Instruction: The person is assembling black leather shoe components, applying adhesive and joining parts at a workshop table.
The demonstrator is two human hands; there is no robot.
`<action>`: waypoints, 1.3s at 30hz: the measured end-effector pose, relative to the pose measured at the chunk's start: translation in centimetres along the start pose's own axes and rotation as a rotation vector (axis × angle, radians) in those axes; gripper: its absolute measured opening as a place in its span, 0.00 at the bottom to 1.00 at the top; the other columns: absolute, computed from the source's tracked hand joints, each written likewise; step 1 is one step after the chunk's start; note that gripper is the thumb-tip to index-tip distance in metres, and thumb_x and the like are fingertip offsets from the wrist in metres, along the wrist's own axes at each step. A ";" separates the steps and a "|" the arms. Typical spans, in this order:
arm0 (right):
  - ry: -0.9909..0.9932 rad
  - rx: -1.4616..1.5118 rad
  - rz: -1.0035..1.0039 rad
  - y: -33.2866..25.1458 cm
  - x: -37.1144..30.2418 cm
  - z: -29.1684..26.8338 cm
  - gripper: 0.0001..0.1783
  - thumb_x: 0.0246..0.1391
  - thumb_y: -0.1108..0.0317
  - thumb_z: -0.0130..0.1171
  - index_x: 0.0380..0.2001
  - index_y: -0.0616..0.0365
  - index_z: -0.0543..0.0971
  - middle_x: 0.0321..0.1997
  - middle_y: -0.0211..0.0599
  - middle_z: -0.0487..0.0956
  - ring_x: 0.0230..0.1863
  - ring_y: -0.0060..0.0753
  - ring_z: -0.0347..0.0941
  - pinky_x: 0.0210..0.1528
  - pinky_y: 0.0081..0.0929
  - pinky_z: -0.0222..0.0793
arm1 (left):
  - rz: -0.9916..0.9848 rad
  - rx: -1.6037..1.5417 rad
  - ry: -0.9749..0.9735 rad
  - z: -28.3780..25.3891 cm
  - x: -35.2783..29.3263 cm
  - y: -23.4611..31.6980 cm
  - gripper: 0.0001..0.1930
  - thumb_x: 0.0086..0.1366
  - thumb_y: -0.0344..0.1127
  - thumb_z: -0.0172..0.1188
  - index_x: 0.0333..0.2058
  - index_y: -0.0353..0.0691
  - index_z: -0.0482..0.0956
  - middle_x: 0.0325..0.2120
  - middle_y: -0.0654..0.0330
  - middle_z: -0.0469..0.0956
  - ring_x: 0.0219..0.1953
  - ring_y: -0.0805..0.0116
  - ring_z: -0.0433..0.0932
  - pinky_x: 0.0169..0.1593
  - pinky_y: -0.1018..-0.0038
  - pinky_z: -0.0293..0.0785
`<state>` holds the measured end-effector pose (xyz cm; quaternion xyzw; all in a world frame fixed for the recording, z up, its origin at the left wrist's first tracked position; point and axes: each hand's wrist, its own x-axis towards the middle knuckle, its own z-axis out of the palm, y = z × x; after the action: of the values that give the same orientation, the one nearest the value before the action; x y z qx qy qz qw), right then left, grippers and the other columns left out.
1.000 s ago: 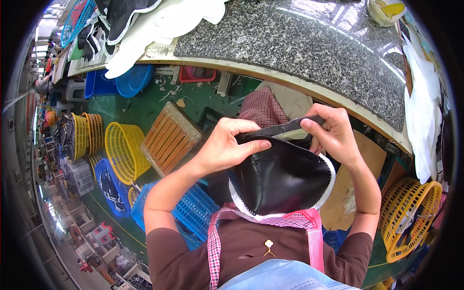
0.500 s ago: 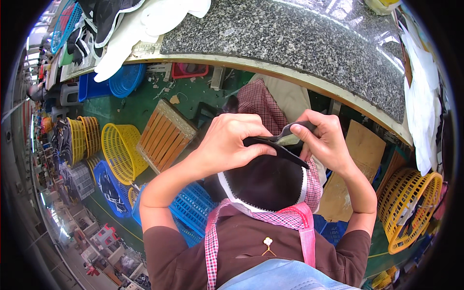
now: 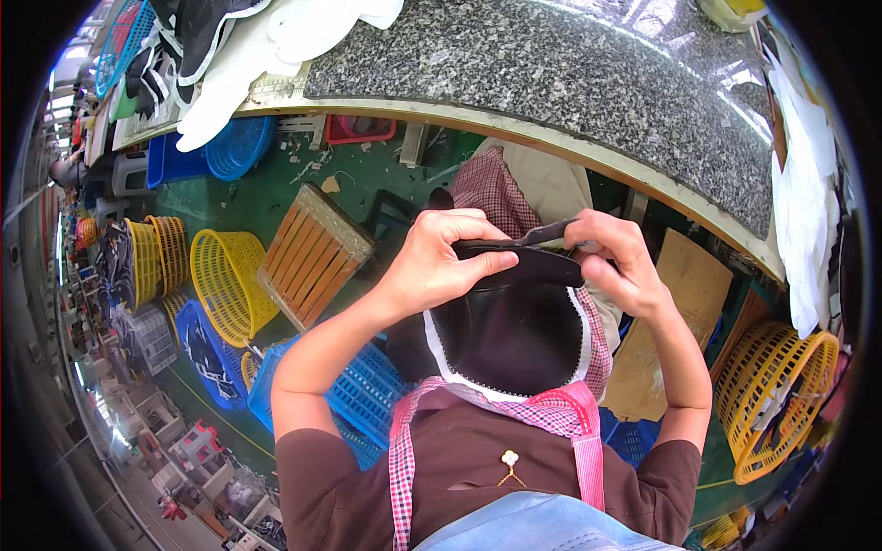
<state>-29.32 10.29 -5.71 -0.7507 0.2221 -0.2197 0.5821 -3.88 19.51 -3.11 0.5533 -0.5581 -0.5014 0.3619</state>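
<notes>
A black piece with a white, zigzag-stitched edge (image 3: 514, 340) hangs in front of my chest, curving downward like a pouch. My left hand (image 3: 441, 257) pinches its upper, folded rim, thumb on the near side and fingers behind. From that rim a dark narrow strip (image 3: 548, 232) runs across to my right hand (image 3: 614, 262), whose bent fingers and thumb close on its end. Part of the rim lies under my left fingers. The right fingertips are partly hidden behind the black flap.
A speckled stone worktop (image 3: 551, 101) spans the far side. White flat cut pieces (image 3: 225, 101) and black white-edged pieces (image 3: 216, 41) lie at its left. A slatted wooden stool (image 3: 312, 257), yellow baskets (image 3: 234, 285) and a blue crate (image 3: 358, 395) stand left; another yellow basket (image 3: 776, 404) stands right.
The dark strip now lies flatter and straighter between my hands. My right hand has turned, fingers curled inward, and the black piece's flap faces up more broadly.
</notes>
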 end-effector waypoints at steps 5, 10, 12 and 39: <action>0.022 -0.186 -0.048 -0.7 0.0 0.8 0.18 0.48 0.67 0.72 0.40 0.60 0.78 0.31 0.36 0.77 0.26 0.35 0.77 0.28 0.26 0.72 | -0.070 -0.044 -0.019 -0.1 0.2 0.0 0.07 0.56 0.26 0.72 0.34 0.30 0.85 0.22 0.66 0.74 0.27 0.81 0.70 0.29 0.78 0.63; 0.085 -0.186 0.069 -0.6 0.0 1.1 0.12 0.53 0.70 0.68 0.36 0.61 0.75 0.24 0.38 0.75 0.23 0.37 0.74 0.25 0.31 0.67 | -0.040 -0.045 -0.034 0.1 0.4 -0.3 0.08 0.57 0.28 0.71 0.34 0.30 0.85 0.22 0.65 0.74 0.27 0.80 0.70 0.29 0.78 0.63; 0.065 -0.196 0.147 -0.4 -0.1 1.1 0.12 0.54 0.69 0.68 0.35 0.61 0.74 0.23 0.40 0.75 0.23 0.39 0.74 0.25 0.32 0.66 | -0.079 -0.086 -0.042 0.2 0.4 -0.5 0.09 0.59 0.29 0.71 0.36 0.30 0.85 0.23 0.65 0.75 0.28 0.80 0.71 0.30 0.78 0.65; 0.426 -0.796 -0.247 -0.9 -1.3 4.3 0.14 0.36 0.66 0.74 0.30 0.49 0.83 0.41 0.27 0.74 0.48 0.40 0.65 0.52 0.38 0.61 | -0.077 0.105 0.019 1.0 3.1 -0.3 0.15 0.70 0.37 0.60 0.32 0.28 0.82 0.20 0.65 0.74 0.26 0.81 0.69 0.30 0.75 0.66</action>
<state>-27.74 14.61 -5.87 -0.8746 0.3128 -0.3344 0.1597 -5.12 16.71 -4.13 0.5972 -0.5585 -0.4797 0.3184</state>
